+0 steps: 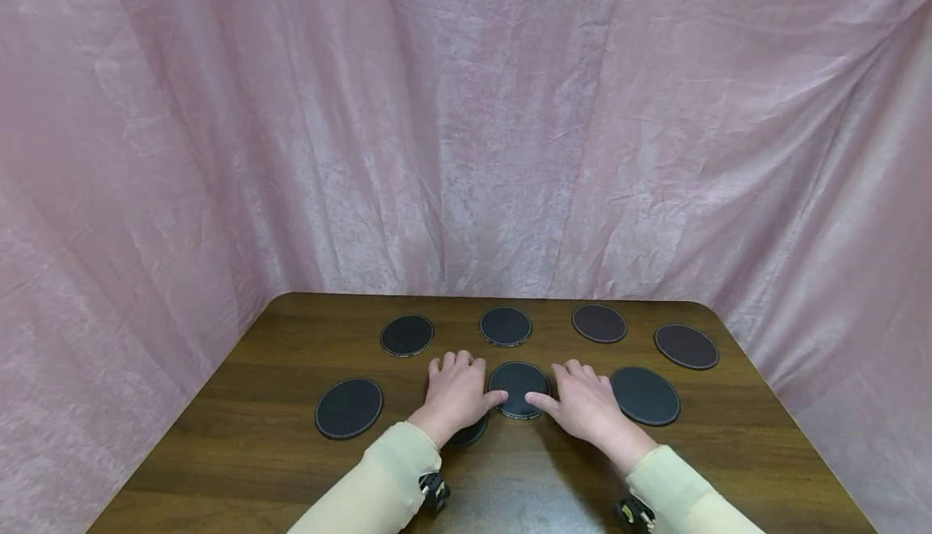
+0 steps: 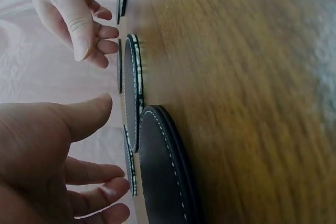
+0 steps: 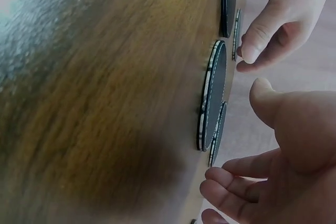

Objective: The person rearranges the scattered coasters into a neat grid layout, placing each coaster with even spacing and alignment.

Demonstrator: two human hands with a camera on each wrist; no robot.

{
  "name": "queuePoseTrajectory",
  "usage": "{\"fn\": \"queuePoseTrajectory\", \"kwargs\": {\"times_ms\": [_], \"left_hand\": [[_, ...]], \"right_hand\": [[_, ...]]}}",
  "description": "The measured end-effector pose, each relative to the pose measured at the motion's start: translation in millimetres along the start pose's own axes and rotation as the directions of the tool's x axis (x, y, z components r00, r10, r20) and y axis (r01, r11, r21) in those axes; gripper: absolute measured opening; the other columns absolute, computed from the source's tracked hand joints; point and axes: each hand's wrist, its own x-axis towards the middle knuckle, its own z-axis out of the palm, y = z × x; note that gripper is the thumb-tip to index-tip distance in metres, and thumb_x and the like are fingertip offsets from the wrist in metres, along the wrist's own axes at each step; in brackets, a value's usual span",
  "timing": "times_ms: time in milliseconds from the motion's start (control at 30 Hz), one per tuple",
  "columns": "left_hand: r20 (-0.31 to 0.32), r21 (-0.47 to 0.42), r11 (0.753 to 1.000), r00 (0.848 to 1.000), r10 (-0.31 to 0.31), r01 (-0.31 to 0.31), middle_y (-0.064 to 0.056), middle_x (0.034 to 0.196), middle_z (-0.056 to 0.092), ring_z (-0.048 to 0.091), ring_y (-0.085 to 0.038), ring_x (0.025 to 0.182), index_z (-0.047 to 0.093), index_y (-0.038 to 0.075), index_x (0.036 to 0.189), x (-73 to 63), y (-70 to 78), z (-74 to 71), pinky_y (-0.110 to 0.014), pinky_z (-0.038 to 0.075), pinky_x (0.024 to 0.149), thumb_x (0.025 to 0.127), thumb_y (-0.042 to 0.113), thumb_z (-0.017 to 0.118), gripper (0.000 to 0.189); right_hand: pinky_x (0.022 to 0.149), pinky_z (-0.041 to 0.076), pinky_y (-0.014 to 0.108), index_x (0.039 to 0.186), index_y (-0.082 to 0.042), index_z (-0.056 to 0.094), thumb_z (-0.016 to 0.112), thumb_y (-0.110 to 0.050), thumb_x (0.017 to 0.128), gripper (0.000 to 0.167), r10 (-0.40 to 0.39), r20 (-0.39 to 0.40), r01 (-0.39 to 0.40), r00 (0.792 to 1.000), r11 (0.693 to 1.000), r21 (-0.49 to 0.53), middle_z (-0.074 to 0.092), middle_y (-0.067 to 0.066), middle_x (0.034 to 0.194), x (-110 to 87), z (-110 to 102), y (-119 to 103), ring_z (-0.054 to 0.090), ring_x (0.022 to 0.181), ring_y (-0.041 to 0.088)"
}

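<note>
Central disc (image 1: 519, 390): one, dark and round, pale stitching near the edge, patterned side. Lies flat, face up, on the worktop (image 1: 240, 429), between the two hands; circular, so no long axis or pointing direction.

Left hand (image 1: 453, 395): fingers relaxed, slightly bent and a little apart, thumb spread well away; holds nothing. Thumb tip reaches inward over the disc's left edge, clear of its face in the left wrist view. Hand points forward, back uppermost.

Right hand (image 1: 585, 403): fingers loosely extended, close to one another, thumb spread; holds nothing. Thumb tip over the disc's right edge, with a gap below. Hand angled forward and leftward.

Sleeves: two, pale, left (image 1: 393, 477) and right (image 1: 684, 489), forearms converging from the near side.

Near-row discs, three: partly hidden disc (image 1: 469, 434) below the left hand; right disc (image 1: 645, 396) just beside the right hand; left disc (image 1: 349, 408), apart.

Far-row discs, four, spaced apart: first (image 1: 407, 335), second (image 1: 506, 326), third (image 1: 599, 324), fourth (image 1: 687, 346).

Backdrop: pink curtain (image 1: 364, 113).
</note>
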Motion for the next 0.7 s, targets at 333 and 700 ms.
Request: {"fn": "queuePoseTrajectory", "kwargs": {"times_ms": [333, 700], "left_hand": [[-0.005, -0.01, 1.0, 1.0, -0.007, 0.007, -0.016, 0.122, 0.065, 0.055, -0.038, 0.119, 0.074, 0.004, 0.134, 2.0, 2.7, 3.7, -0.065, 0.038, 0.11, 0.093, 0.059, 0.086, 0.07], [-0.004, 0.001, 0.999, 0.999, -0.039, 0.039, -0.017, 0.125, 0.064, 0.054, -0.04, 0.124, 0.076, 0.004, 0.13, 3.4, 5.6, 8.3, -0.069, 0.035, 0.114, 0.092, 0.059, 0.087, 0.068]], "right_hand": [[0.1, 0.046, 0.068, 0.138, 0.007, 0.069, 0.079, -0.052, 0.101, 0.071, 0.016, 0.023, -0.016, 1.0, 1.0, 0.015, 0.066, 0.025, 0.129, 4.5, 2.8, 0.4, 0.063, 0.124, 0.048], [0.095, 0.048, 0.065, 0.128, 0.004, 0.073, 0.083, -0.05, 0.098, 0.062, 0.027, 0.018, -0.027, 0.999, 0.999, -0.022, 0.067, 0.019, 0.117, 5.9, 3.8, -0.4, 0.065, 0.114, 0.044]]}}
